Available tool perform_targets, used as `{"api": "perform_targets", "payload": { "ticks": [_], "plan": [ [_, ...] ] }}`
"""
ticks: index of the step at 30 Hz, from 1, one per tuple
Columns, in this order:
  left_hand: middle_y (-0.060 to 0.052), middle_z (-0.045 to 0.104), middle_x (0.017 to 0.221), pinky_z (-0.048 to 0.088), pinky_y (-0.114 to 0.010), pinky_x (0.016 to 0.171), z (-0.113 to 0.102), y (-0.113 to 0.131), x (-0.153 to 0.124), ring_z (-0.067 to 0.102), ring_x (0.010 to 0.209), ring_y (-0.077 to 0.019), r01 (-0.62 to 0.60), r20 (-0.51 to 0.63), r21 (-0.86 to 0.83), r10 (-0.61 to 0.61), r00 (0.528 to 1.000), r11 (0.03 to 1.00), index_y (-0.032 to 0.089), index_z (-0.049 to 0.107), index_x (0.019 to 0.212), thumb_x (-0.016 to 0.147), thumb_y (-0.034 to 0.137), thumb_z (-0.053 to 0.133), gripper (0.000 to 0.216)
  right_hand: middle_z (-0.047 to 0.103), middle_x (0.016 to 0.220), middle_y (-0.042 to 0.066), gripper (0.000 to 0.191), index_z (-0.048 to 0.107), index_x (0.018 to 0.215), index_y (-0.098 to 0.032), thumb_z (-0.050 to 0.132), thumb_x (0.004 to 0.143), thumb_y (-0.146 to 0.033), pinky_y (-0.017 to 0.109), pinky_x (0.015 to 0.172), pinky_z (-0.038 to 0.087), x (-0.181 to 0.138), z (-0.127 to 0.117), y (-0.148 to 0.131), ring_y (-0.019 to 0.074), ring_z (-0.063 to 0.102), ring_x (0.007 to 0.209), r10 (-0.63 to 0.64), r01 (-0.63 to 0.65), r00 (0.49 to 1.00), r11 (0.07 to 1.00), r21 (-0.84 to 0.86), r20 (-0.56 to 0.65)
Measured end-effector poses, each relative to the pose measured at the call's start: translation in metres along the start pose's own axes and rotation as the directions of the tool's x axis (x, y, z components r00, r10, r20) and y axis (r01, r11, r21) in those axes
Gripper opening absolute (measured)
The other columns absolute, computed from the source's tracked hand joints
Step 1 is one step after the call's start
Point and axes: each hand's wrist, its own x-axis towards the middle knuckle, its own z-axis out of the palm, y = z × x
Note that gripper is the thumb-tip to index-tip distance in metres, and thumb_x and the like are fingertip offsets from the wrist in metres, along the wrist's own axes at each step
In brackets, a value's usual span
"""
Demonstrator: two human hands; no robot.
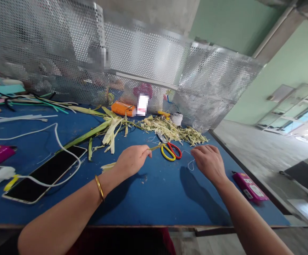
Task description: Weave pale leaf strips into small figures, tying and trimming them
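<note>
Blue table (156,198): left hand (132,159) pinched shut on leaf strip (155,147) (tip by scissors (171,151)), mid-table. Right hand (209,161) palm down at thread (191,165), just right of scissors; grip unclear, fingertips hidden.

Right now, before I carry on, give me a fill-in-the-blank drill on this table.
1. The left hand pinches a leaf strip in its fingers; the bangle on that wrist is ____.
2. The scissors between the two hands have one yellow handle and one ____ handle.
3. The right hand is spread open above a white thread on the ____ table.
Missing words: gold; red; blue.
</note>
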Motion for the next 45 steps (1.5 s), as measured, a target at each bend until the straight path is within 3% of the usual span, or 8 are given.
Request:
{"api": "perform_targets", "payload": {
  "ticks": [5,12,21,26,33,37,40,45],
  "plan": [
    [0.0,0.059,0.065,0.03,-0.027,0.06,-0.002,-0.006,0.006,0.053,0.064,-0.0159,0.018,-0.009,-0.03,-0.018,1.0,0.999,0.02,0.065,0.08,0.091,0.03,0.037,0.032,0.069,0.092,0.011,0.019,0.071,0.089,-0.017,0.053,0.087,-0.013,0.035,0.083,0.035,0.044,0.035,0.008,0.0244,0.061,0.091,0.012,0.0,0.967,0.999,-0.047,0.255],
    [-0.001,0.06,0.067,0.029,-0.027,0.06,0.001,-0.009,0.004,0.053,0.064,-0.0155,-0.013,-0.017,0.013,0.013,1.0,1.0,0.02,0.065,0.082,0.092,0.029,0.037,0.031,0.066,0.096,0.01,0.016,0.069,0.086,-0.017,0.054,0.084,-0.011,0.026,0.068,0.036,0.06,0.063,0.023,0.0187,0.061,0.084,0.042,-0.063,0.911,0.997,0.037,0.411],
    [-0.001,0.061,0.067,0.03,-0.027,0.061,0.003,-0.008,0.002,0.053,0.065,-0.0157,-0.037,-0.04,0.034,0.038,0.998,0.999,0.021,0.065,0.082,0.093,0.028,0.038,0.03,0.069,0.083,0.007,0.021,0.054,0.1,-0.016,0.035,0.091,-0.01,0.023,0.059,0.038,0.057,0.051,0.019,0.0152,0.062,0.068,0.317,-0.362,0.907,0.924,0.126,0.278],
    [-0.001,0.061,0.067,0.03,-0.028,0.061,-0.001,-0.01,0.005,0.054,0.065,-0.0162,0.016,-0.067,0.043,-0.013,0.998,0.999,0.021,0.066,0.081,0.092,0.027,0.037,0.03,0.064,0.068,0.003,0.019,0.051,0.095,-0.019,0.033,0.093,-0.019,0.025,0.051,0.031,0.051,0.033,0.008,0.0174,0.058,0.057,0.392,-0.416,0.907,0.893,0.172,0.157],
    [-0.001,0.061,0.068,0.032,-0.028,0.061,-0.017,-0.016,0.01,0.053,0.065,-0.0162,0.159,-0.159,-0.038,-0.163,0.974,0.987,0.021,0.066,0.078,0.089,0.029,0.038,0.031,0.061,0.068,0.004,0.015,0.053,0.091,-0.019,0.038,0.093,-0.018,0.029,0.059,0.032,0.025,0.025,-0.052,0.0205,0.055,0.063,0.058,-0.069,0.997,0.958,0.278,0.048],
    [0.0,0.058,0.064,0.033,-0.027,0.06,-0.015,-0.019,0.011,0.052,0.063,-0.0156,0.125,-0.119,-0.103,-0.137,0.983,0.987,0.019,0.066,0.074,0.087,0.029,0.039,0.031,0.063,0.076,0.006,0.017,0.055,0.094,-0.018,0.038,0.092,-0.013,0.031,0.072,0.036,0.008,0.019,-0.095,0.0199,0.056,0.073,-0.217,0.203,0.976,0.918,0.341,0.001],
    [0.001,0.054,0.058,0.033,-0.025,0.056,-0.008,-0.018,0.011,0.049,0.057,-0.0134,0.102,-0.018,-0.227,-0.109,0.994,0.969,0.018,0.064,0.071,0.085,0.027,0.041,0.029,0.062,0.076,0.007,0.022,0.055,0.096,-0.015,0.035,0.092,-0.009,0.033,0.071,0.036,0.0,0.008,-0.122,0.0209,0.052,0.07,-0.376,0.378,0.924,0.866,0.328,-0.073],
    [0.001,0.058,0.061,0.035,-0.022,0.052,0.005,-0.011,0.007,0.053,0.055,-0.0109,0.257,0.285,-0.522,-0.117,0.951,0.814,0.016,0.059,0.068,0.082,0.025,0.045,0.022,0.06,0.075,0.007,0.021,0.056,0.095,-0.014,0.037,0.091,-0.007,0.035,0.069,0.036,-0.002,-0.003,-0.151,0.0225,0.049,0.068,-0.454,0.454,0.887,0.827,0.332,-0.082]
  ]
}}
